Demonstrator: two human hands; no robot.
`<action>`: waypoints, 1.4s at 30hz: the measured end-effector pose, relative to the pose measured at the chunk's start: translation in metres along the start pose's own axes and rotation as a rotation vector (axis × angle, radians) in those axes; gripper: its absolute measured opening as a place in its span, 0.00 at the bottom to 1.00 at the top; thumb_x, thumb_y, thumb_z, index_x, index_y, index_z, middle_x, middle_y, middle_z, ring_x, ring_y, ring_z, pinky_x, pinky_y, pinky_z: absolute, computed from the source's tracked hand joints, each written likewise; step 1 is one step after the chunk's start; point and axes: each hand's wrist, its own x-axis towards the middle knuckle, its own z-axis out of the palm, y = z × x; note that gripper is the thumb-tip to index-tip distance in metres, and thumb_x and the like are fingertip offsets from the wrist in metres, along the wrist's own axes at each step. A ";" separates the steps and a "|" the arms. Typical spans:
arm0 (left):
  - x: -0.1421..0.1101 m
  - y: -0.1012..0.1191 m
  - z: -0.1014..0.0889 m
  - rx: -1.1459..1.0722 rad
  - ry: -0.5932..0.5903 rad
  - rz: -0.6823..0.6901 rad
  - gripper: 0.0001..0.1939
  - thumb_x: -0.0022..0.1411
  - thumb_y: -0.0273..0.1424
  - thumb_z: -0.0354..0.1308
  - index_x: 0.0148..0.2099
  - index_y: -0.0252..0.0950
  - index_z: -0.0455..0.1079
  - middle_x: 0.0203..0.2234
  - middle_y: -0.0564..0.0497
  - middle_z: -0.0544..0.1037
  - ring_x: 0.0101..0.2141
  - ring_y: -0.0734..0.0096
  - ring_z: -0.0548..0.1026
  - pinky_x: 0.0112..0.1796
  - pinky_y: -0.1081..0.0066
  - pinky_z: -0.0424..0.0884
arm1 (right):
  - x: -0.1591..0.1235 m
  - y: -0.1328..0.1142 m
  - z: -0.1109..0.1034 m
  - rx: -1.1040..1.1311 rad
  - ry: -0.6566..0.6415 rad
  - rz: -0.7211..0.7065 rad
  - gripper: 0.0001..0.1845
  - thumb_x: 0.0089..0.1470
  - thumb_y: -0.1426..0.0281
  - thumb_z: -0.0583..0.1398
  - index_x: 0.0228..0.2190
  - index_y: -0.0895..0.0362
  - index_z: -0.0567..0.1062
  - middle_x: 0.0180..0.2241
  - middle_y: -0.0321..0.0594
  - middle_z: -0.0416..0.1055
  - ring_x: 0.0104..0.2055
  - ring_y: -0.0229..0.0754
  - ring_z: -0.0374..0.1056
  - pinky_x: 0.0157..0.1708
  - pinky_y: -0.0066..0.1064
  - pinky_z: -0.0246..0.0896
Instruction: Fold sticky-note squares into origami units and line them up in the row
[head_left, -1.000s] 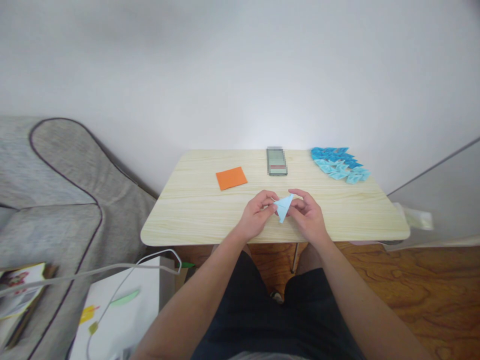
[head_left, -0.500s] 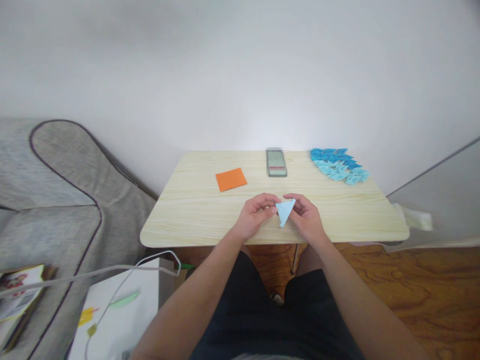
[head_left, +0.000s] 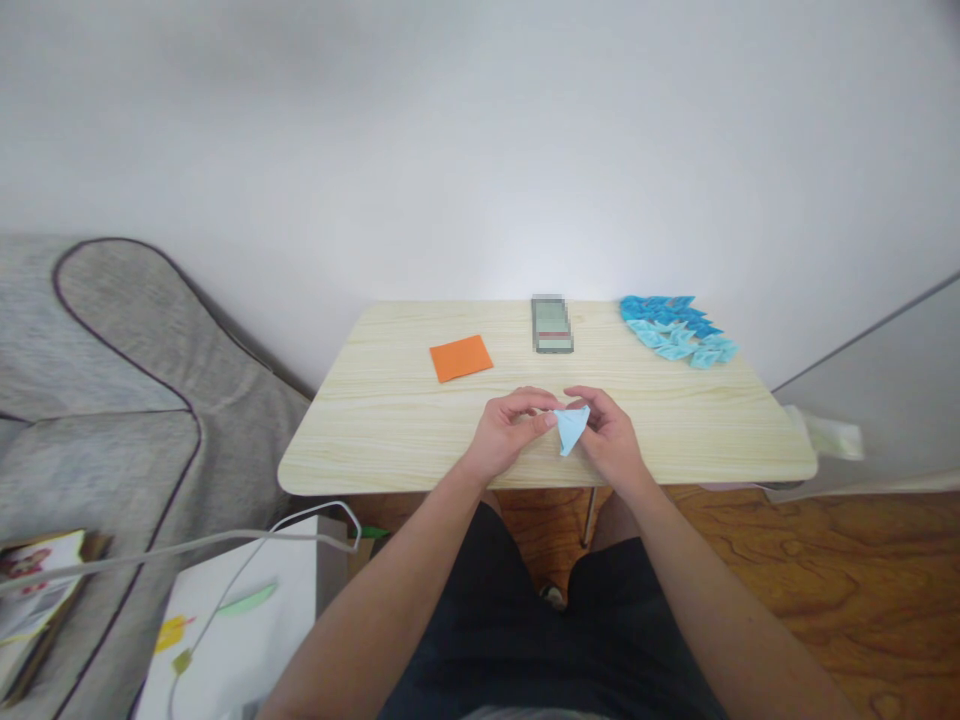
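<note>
A small light blue folded paper, roughly triangular with one corner pointing down, is held between both hands above the near part of the table. My left hand pinches its left corner between thumb and fingers. On the other side my right hand grips the right edge, its thumb behind the paper and its index finger curved over the top. Part of the right fingers is hidden by the paper.
On the pale wooden table lie an orange paper, a phone and several folded pieces in dark blue and light blue. A grey sofa, a white box and a cable are at left.
The folded paper has turned in the fingers: its upper right corner has dropped and its top edge lies flatter. My right index finger has shifted left with it. Both hands keep their hold.
</note>
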 end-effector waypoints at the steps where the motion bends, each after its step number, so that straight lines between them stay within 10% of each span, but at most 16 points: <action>1: 0.000 0.000 0.000 -0.004 0.001 -0.002 0.11 0.61 0.37 0.68 0.44 0.40 0.83 0.43 0.44 0.80 0.46 0.61 0.76 0.51 0.62 0.70 | 0.000 0.001 0.000 -0.007 0.004 -0.005 0.23 0.54 0.60 0.68 0.51 0.50 0.73 0.36 0.37 0.75 0.38 0.44 0.73 0.40 0.36 0.68; 42: -0.008 0.022 0.009 0.074 0.115 -0.058 0.08 0.61 0.35 0.67 0.39 0.35 0.78 0.33 0.50 0.79 0.36 0.69 0.75 0.41 0.69 0.71 | -0.021 -0.032 0.003 -0.381 0.159 -0.402 0.11 0.57 0.71 0.66 0.42 0.49 0.82 0.44 0.42 0.76 0.48 0.47 0.72 0.51 0.44 0.68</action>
